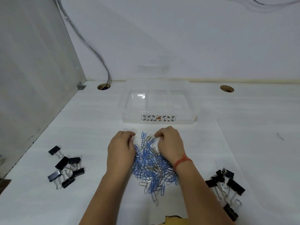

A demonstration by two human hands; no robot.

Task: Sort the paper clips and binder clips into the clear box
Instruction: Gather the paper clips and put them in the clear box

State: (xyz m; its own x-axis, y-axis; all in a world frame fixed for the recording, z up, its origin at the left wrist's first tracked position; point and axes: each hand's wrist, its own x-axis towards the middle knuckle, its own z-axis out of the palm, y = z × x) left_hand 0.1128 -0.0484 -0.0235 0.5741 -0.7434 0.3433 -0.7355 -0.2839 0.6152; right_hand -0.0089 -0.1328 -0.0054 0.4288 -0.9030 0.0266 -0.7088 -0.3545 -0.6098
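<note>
On the white table [243, 120], a tangled heap of blue and silver wire paper clips [151, 166] lies before the lidded clear plastic box [158, 106]; left hand [121, 150] and right hand [170, 143] curl against its sides, whether pinching clips I cannot tell. Black metal binder clips [65, 166] flank them.

Materials, desk surface
Glossy clear plastic box [159, 109]; wire paper clips [152, 163], blue-coated and bare metal; matt black binder clips [65, 167], shiny metal handles.

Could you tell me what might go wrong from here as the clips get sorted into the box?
The paper clips lie tangled, so a lifted handful may trail strays. The clear box appears closed by a lid, so it likely needs opening first. The binder clips on the right sit near the table edge and could fall.
</note>
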